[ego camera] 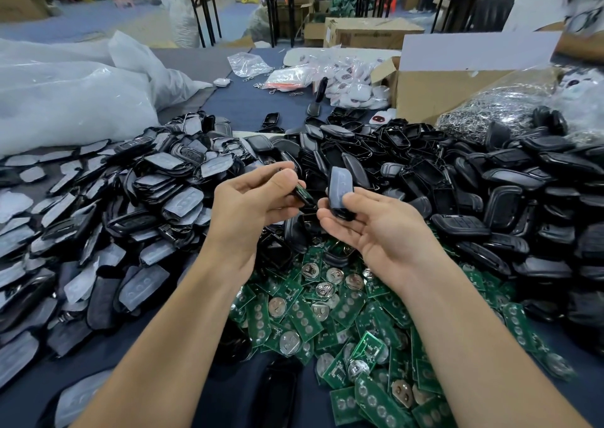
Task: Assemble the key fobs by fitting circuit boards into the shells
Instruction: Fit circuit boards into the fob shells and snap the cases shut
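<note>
My left hand (253, 200) grips a black shell half with a green circuit board (303, 194) showing at its edge, fingers curled round it. My right hand (372, 225), palm up, pinches another shell half with a grey rubber button pad (338, 188) facing me, thumb on its lower part. The two pieces are held close together above the table's middle, a small gap between them. Below my hands lies a heap of loose green circuit boards (343, 323) with round battery clips.
Shells with grey pads are piled at the left (137, 218), and black shell halves are heaped at the right (490, 185). Behind stand a cardboard box (451, 90), a bag of metal key rings (500, 107), white plastic bags (72, 94) and bagged white fobs (349, 84).
</note>
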Motion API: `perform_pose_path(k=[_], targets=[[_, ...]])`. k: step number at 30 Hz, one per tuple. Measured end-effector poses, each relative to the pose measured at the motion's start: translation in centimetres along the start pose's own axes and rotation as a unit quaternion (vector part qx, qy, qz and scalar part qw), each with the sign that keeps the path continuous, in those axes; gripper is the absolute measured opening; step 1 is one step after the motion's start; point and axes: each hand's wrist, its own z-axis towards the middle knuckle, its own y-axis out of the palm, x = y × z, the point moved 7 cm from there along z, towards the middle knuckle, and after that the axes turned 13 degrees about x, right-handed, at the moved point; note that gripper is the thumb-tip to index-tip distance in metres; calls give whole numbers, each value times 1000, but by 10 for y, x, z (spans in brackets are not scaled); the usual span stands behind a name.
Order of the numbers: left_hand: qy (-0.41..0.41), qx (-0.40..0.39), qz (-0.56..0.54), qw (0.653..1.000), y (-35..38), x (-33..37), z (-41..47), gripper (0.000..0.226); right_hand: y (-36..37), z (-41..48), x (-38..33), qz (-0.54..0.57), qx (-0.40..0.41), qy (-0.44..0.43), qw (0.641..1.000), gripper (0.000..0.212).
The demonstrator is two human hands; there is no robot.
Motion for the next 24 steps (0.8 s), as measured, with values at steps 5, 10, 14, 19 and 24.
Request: perform_pose_path(k=[5,10,14,19,24], targets=[[-5,-1,-2,1000,3,-2,-2,20,1,0,-1,-41,11,-34,999,15],[-82,-46,-72,993,10,-7,-1,42,2,0,-2,-98,11,-86,991,15],[-148,-76,-103,981,10,-12,-1,30,4,-3,-2,-132,4,-98,986,17],[-162,-84,-114,976,7,-10,0,35,5,-4,-2,-138,8,-109,984,21],[-139,-69,-95,983,6,-9,1,42,6,-4,-2,-126,9,-111,986,20]])
